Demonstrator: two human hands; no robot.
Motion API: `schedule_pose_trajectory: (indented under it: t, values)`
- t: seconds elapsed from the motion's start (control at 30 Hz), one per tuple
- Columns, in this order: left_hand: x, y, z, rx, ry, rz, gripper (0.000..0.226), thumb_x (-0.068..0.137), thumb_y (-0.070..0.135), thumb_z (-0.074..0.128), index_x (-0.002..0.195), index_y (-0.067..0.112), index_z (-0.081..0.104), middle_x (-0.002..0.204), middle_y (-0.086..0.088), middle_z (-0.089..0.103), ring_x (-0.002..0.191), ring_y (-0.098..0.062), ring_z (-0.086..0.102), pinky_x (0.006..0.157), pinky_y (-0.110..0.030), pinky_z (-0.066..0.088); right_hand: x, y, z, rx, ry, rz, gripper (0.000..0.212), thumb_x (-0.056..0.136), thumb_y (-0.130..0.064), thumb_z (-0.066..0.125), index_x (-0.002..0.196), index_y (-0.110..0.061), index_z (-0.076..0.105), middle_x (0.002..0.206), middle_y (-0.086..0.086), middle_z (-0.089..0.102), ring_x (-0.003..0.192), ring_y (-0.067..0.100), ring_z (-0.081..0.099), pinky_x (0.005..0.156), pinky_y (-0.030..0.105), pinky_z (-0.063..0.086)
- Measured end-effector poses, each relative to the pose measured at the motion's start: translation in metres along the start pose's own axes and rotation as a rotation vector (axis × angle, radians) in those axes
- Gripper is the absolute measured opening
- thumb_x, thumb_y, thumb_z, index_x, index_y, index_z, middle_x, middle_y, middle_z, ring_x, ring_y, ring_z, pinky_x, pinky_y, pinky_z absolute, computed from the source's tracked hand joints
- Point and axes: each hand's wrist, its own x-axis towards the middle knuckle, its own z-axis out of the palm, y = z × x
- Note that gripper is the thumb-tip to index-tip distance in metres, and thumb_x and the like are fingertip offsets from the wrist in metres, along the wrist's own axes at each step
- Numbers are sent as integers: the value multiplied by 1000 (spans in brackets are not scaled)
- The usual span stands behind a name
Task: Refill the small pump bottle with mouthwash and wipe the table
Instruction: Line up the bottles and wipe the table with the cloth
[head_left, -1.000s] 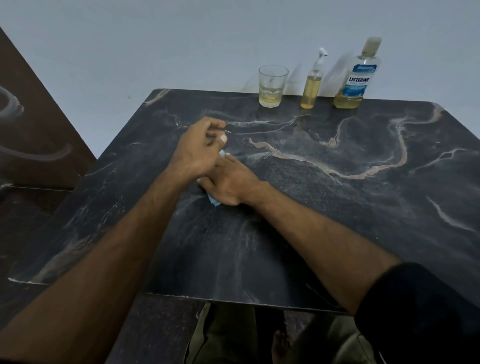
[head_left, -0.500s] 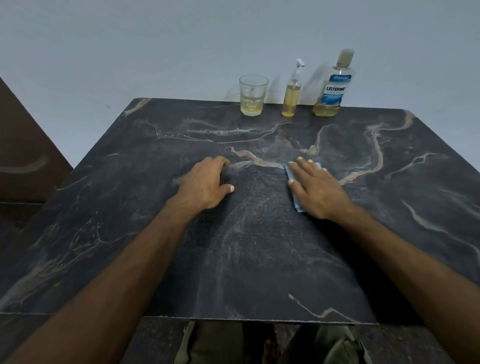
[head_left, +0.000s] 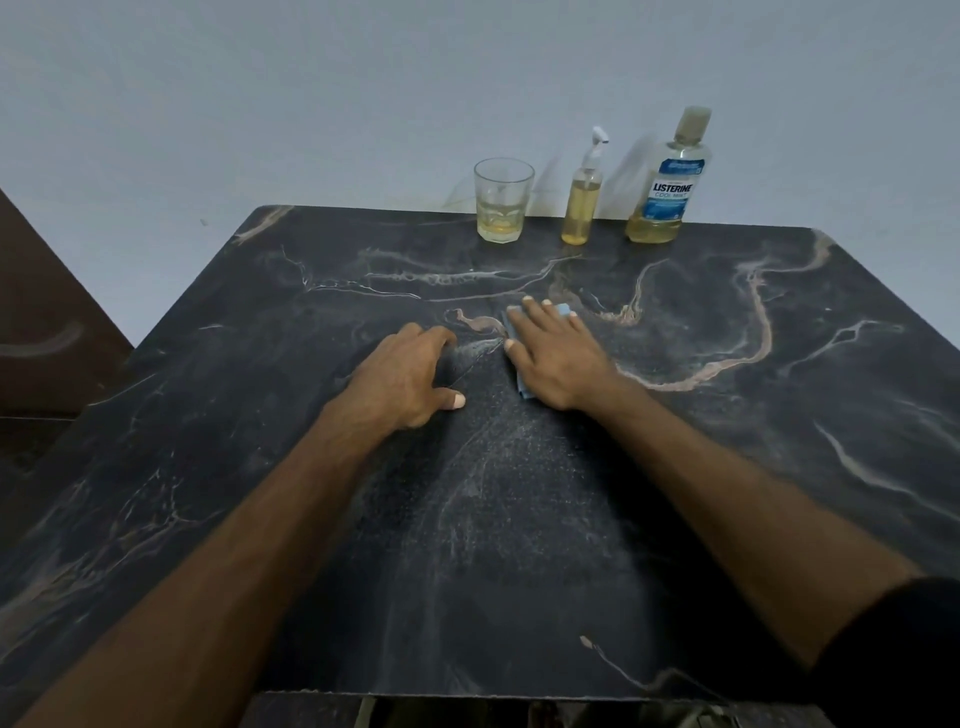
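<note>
My right hand lies flat with straight fingers on a light blue cloth, pressing it onto the dark marble table near its middle. Only the cloth's edges show around the hand. My left hand rests on the table just to the left, fingers bent down onto the surface, holding nothing. At the table's far edge stand the small pump bottle with yellow liquid and the capped Listerine mouthwash bottle, low on liquid.
A clear glass with a little yellow liquid stands left of the pump bottle at the far edge. A pale wall rises behind the table. A brown surface is at the left. The table's near edge is close to my body.
My hands separated from one spot; the right hand slid the cloth to the right, then back left toward the left hand and farther away. The left hand rests on the table.
</note>
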Motion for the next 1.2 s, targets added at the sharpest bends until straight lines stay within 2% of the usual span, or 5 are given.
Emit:
schedule_pose_trajectory:
  t: [0.33, 0.63, 0.83, 1.07, 1.2]
  values:
    - [26, -2, -22, 78, -235, -18, 97, 69, 50, 81, 148, 22, 32, 137, -11, 34, 125, -34, 44, 104, -50, 43, -29, 12, -10, 29, 77, -53, 54, 97, -36, 39, 146, -15, 39, 152, 5, 37, 138, 23, 36, 111, 37, 31]
    - [30, -12, -17, 72, -229, 20, 96, 69, 56, 78, 148, 26, 33, 136, -6, 33, 127, -29, 40, 105, -49, 41, 40, 39, 0, 52, 66, 210, 59, 103, -44, 22, 155, -17, 18, 163, 12, 14, 151, 28, 7, 122, 46, 9]
    - [26, -12, -14, 74, -194, 36, 93, 70, 55, 77, 147, 26, 33, 136, -3, 34, 126, -25, 39, 104, -47, 42, 93, 0, 3, -12, -10, 88, 60, 104, -45, 15, 157, -18, 8, 165, 14, 5, 152, 31, 1, 123, 48, 6]
    - [22, -17, -32, -115, -103, 45, 14, 87, 33, 70, 97, 24, 66, 105, 2, 65, 97, -15, 61, 82, -26, 44, 67, -52, 5, -13, -60, -181, 57, 105, -41, 22, 157, -19, 14, 164, 12, 11, 152, 29, 5, 121, 45, 10]
    - [23, -20, -37, -244, -2, 30, 13, 91, 26, 65, 103, 19, 67, 106, 3, 67, 98, -14, 62, 93, -33, 49, 17, -28, 0, -31, -43, -207, 58, 104, -46, 22, 156, -21, 16, 163, 10, 14, 151, 27, 9, 122, 44, 13]
